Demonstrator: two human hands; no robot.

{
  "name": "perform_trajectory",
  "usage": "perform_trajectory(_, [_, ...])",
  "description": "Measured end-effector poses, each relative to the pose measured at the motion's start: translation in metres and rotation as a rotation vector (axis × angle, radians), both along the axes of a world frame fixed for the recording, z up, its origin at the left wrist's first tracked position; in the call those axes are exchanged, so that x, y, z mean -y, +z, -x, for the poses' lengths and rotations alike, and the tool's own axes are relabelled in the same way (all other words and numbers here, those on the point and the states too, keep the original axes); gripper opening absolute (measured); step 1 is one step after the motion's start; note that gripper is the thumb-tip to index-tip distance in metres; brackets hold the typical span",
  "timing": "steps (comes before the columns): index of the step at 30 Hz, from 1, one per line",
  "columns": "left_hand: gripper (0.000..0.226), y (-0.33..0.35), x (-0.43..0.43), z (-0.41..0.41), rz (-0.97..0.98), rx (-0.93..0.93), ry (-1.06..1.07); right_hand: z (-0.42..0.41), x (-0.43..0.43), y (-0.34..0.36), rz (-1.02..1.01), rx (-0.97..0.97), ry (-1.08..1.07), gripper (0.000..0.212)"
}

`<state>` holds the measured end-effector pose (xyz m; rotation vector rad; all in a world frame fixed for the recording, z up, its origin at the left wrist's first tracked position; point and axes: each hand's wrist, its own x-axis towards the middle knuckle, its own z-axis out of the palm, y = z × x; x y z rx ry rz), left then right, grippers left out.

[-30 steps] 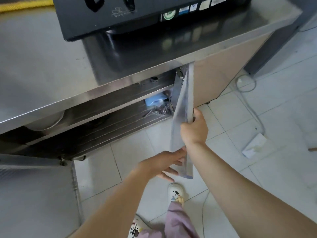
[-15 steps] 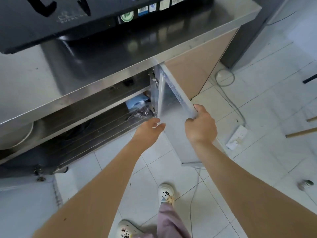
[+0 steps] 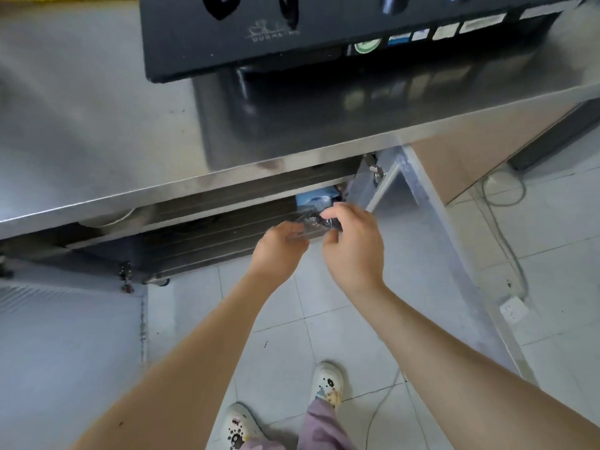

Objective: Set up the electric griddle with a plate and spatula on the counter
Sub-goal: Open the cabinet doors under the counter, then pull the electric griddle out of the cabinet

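Below the steel desk (image 3: 97,151), at the mouth of the open cabinet (image 3: 207,235), the left hand (image 3: 279,248) and right hand (image 3: 354,245) both pinch a crinkled clear plastic packet (image 3: 313,225) between their fingertips. On the desk top sits the black electric griddle (image 3: 292,34). To the right, the cabinet door (image 3: 422,203) stands swung open over the tiled floor (image 3: 324,319).

Steel counter (image 3: 97,125) across the top, carrying a black griddle (image 3: 292,30) at twelve o'clock. Below, white tiled floor (image 3: 324,303): a cable (image 3: 506,228) trailing at three o'clock, a white power strip (image 3: 513,309) at four o'clock.
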<state>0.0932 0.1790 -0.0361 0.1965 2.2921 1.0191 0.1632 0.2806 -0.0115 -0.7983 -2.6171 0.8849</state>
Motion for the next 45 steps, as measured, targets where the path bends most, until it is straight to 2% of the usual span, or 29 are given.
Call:
perform_trajectory(6, [0.028, -0.011, 0.081, 0.031, -0.053, -0.047, 0.201, 0.045, 0.058, -0.022, 0.045, 0.097, 0.207, 0.031])
perform_trajectory(11, [0.026, -0.031, 0.17, 0.052, -0.042, -0.047, 0.357, 0.092, 0.139, -0.038, 0.09, 0.183, 0.378, 0.03])
perform_trajectory(17, [0.029, -0.054, 0.255, 0.082, -0.026, -0.044, 0.467, 0.134, 0.217, -0.06, 0.124, 0.243, 0.442, 0.031])
perform_trajectory(22, [0.032, -0.094, 0.299, 0.108, 0.017, -0.091, 0.502, 0.165, 0.262, -0.109, 0.171, 0.284, 0.409, 0.033])
perform_trajectory(26, [0.032, -0.153, 0.306, 0.128, -0.059, -0.124, 0.574, 0.184, 0.269, -0.174, 0.182, 0.269, 0.465, 0.03])
perform_trajectory(33, [0.032, -0.315, 0.298, 0.195, -0.24, -0.232, 0.75, 0.24, 0.246, -0.339, 0.193, 0.112, 0.486, 0.029])
perform_trajectory(38, [0.053, -0.424, 0.29, 0.237, -0.448, -0.317, 0.842, 0.285, 0.233, -0.442, 0.168, 0.014, 0.465, 0.03])
perform_trajectory(41, [0.072, -0.462, 0.288, 0.247, -0.436, -0.265, 0.8, 0.296, 0.227, -0.464, 0.234, 0.022, 0.421, 0.03])
perform_trajectory(45, [0.079, -0.477, 0.291, 0.245, -0.461, -0.204, 0.808, 0.302, 0.229, -0.465, 0.433, 0.207, 0.264, 0.024])
